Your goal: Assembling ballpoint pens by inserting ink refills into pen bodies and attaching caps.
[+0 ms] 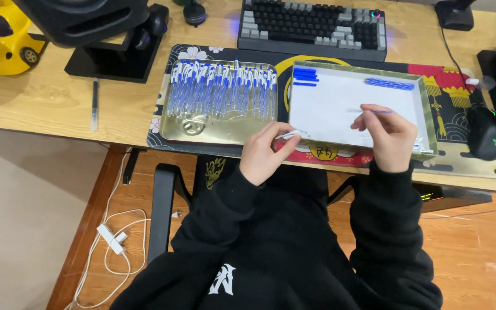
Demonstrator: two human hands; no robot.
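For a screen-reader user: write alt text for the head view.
Seated at a wooden desk, the left hand holds a white pen barrel and the right hand a thin blue refill, over a white-lined tray; a gold metal tray of blue-and-white pens sits alongside.

Even, moderately bright indoor light from above. Mild glare on the shiny gold metal tray [202, 133] and pale wooden desk [47, 103]. Soft shadows beneath the desk. Slight overall softness; mild wide-angle bending at edges.

Glossy metal tray [170, 129] on a smooth wooden desk [47, 103]; matt black cloth sleeves [386, 218].
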